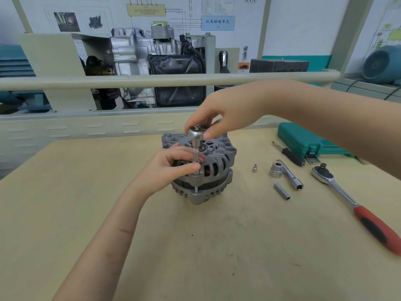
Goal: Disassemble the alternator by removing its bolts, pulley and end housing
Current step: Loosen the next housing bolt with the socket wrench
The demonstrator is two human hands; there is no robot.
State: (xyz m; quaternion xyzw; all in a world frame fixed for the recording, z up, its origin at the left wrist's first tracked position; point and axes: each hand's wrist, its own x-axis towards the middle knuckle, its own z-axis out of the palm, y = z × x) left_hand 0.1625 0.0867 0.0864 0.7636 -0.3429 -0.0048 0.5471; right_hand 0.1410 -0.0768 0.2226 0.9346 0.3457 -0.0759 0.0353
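The grey alternator (219,168) stands upright at the middle of the wooden table (86,203). A small ratchet with an extension and socket (196,146) stands vertically over a through bolt (196,189) at the alternator's front left edge. My right hand (219,118) grips the ratchet's round head from above. My left hand (173,168) pinches the extension shaft low down, next to the housing. The bolt's shank shows in the gap between the two housing halves.
To the right lie a small adapter (254,168), a large socket (275,169) on an extension bar (290,178), a slim deep socket (281,191), a big red-handled ratchet (355,205), a screwdriver (289,154) and a green tool case (308,140). A rail and engine display stand behind.
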